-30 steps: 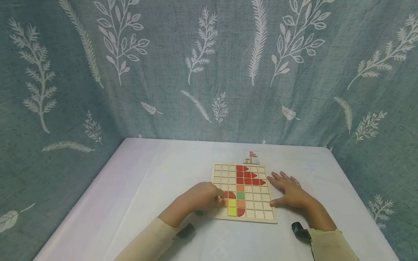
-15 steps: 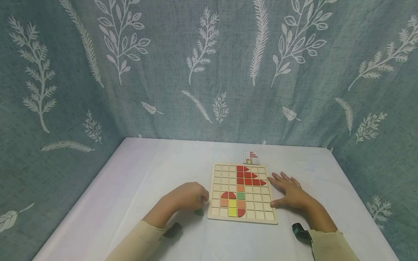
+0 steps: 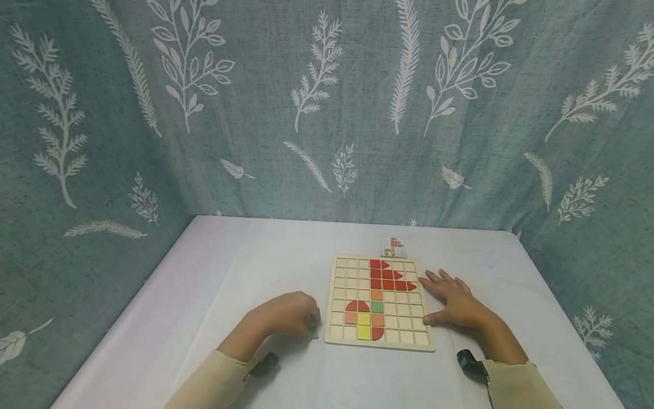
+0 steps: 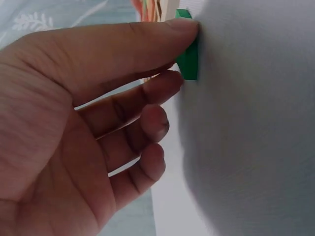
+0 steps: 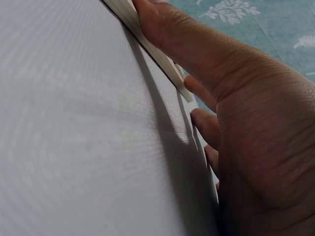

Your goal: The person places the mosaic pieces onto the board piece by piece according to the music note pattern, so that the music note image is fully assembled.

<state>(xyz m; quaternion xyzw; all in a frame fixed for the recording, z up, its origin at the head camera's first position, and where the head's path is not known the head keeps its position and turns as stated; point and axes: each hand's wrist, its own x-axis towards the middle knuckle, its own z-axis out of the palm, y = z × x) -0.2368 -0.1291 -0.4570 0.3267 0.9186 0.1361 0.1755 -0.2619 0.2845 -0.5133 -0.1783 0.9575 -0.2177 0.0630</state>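
Left of the wooden grid board, my left hand pinches a small green block between thumb and index finger, low at the white tabletop. In the left wrist view the thumb covers part of the block, and the other fingers are loosely bent. My right hand lies spread at the board's right side, with thumb and fingertips at its edge. On the board sit red pointed rows, a red half-round shape, orange squares, a green square, yellow squares and a red quarter-round.
A small pattern card lies just behind the board, printed with a similar coloured figure on a grid. Grey-green curtains with white leaf prints stand behind the white table and along both sides.
My left hand has drawn back leftward off the board, uncovering an orange square, and come down onto the green block beside it. The right hand stays in place.
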